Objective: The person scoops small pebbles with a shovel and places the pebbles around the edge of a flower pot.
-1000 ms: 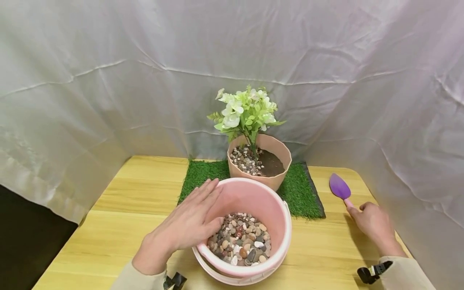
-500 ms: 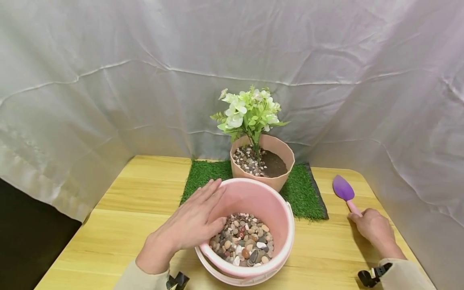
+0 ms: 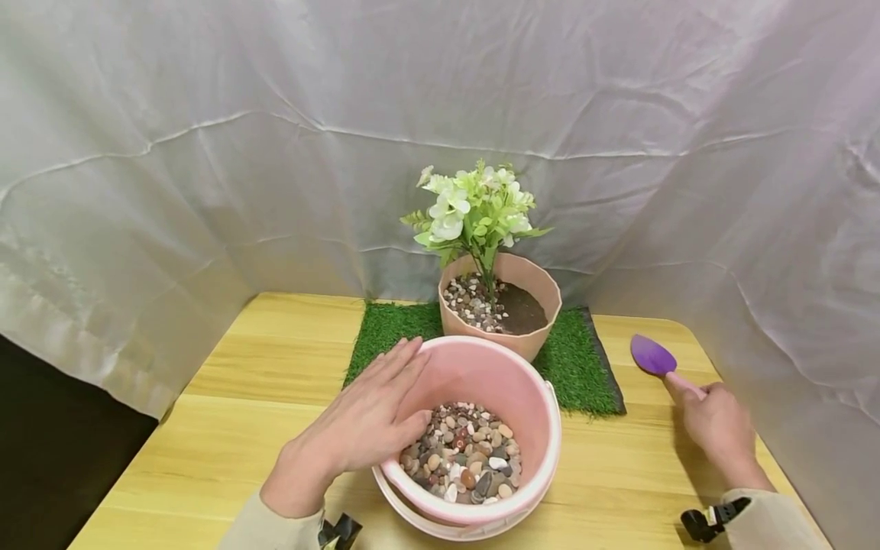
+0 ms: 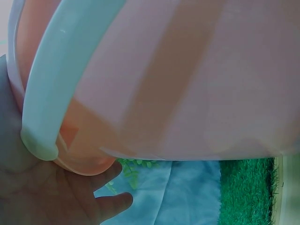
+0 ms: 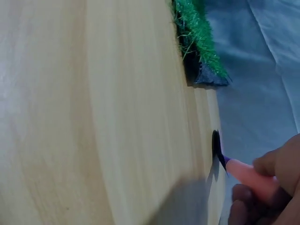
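Note:
In the head view a pink bucket (image 3: 491, 367) of mixed pebbles (image 3: 464, 458) stands at the near middle. My left hand (image 3: 354, 416) rests on its left rim with straight fingers, the thumb on the inner side. The left wrist view shows the bucket's pale handle (image 4: 61, 79) against that hand, with two fingertips (image 4: 119, 201) reaching past the rim. At the right, my right hand (image 3: 718, 424) grips the pink handle of a small trowel (image 3: 653, 355) with a purple blade. The right wrist view shows fingers curled round that handle, the blade edge-on low over the table.
Behind the bucket, a peach flowerpot (image 3: 502, 336) holds a white-flowered plant (image 3: 474, 210), with pebbles on its left and dark soil on its right. It stands on a green turf mat (image 3: 580, 374). Grey curtains (image 3: 440, 76) close in the wooden table (image 3: 275, 359) at back and sides.
My right hand has closed further round the trowel's handle, and the blade has turned to point more to the left. The left hand keeps its place on the bucket; the view has shifted slightly.

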`<state>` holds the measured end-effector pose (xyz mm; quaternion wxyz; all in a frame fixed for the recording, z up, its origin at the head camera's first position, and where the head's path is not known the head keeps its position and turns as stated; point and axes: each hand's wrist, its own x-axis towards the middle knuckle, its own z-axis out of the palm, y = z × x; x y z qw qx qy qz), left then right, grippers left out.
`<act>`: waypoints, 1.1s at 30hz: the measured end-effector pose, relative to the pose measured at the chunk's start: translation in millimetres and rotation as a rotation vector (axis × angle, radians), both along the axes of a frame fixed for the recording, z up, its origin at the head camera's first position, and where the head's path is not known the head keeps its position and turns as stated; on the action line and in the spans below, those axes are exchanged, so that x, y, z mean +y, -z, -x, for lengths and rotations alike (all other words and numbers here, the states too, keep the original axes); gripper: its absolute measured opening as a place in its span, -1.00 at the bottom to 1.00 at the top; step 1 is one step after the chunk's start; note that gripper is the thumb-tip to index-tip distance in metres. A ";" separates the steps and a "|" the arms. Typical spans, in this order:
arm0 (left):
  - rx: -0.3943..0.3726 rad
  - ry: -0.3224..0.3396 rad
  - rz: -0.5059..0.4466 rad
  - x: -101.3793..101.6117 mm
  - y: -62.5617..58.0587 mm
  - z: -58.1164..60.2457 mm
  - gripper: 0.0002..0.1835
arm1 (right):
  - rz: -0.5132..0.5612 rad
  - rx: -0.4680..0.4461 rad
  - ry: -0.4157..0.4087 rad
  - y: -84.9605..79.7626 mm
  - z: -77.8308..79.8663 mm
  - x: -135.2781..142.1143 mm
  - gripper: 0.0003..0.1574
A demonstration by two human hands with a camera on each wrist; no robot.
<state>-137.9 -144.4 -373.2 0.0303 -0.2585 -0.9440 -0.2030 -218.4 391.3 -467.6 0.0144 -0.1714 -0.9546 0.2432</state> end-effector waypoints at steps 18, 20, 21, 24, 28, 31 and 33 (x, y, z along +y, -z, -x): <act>0.011 0.013 -0.006 3.2 -0.8 4.9 -0.15 | 0.054 0.356 0.146 -38.1 -13.6 -23.7 -0.39; 0.009 0.009 0.006 3.0 -1.1 4.4 -0.14 | 0.076 0.370 0.165 -49.4 -17.7 -30.2 -0.38; 0.008 0.008 0.012 3.0 -1.4 4.0 -0.14 | 0.087 0.378 0.178 -55.8 -20.0 -34.3 -0.39; 0.001 -0.003 0.032 3.4 -2.7 3.2 -0.14 | 0.136 0.450 0.231 -75.9 -27.4 -47.8 -0.49; 0.003 -0.023 0.068 4.0 -5.7 1.6 -0.12 | 0.238 0.570 0.265 -103.9 -41.9 -67.5 -0.75; 0.011 -0.033 0.100 3.5 -8.7 0.4 -0.10 | 0.339 0.636 0.239 -122.7 -54.7 -82.9 -0.84; 0.009 -0.034 0.117 2.4 -10.8 0.2 -0.09 | 0.374 0.642 0.204 -133.9 -63.9 -93.5 -0.84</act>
